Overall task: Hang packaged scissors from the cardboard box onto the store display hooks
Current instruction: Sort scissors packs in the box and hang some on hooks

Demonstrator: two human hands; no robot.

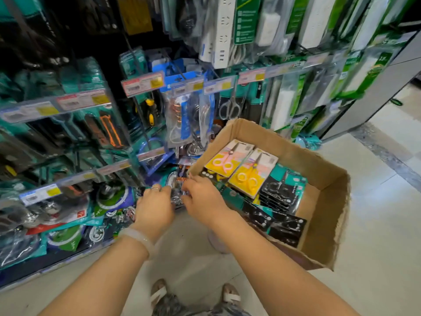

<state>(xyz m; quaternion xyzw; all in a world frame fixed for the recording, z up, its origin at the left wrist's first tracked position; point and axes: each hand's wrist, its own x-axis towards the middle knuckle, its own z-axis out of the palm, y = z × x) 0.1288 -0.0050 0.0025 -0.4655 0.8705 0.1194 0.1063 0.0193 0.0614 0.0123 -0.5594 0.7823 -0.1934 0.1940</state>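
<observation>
1. Gripping one clear scissors pack [176, 192] between them, left hand [155, 207] and right hand [202, 199] curl fingers on its edges, low at the display.
2. Right of the hands: cardboard box [323, 226] with yellow and black scissors packs [248, 176].
3. Beyond the hands: display hooks [145, 124], hanging packs, price tags [142, 84].

A single head-worn wide-angle camera looks steeply down, close over a cardboard box [268, 188] facing display racks [86, 103].
</observation>
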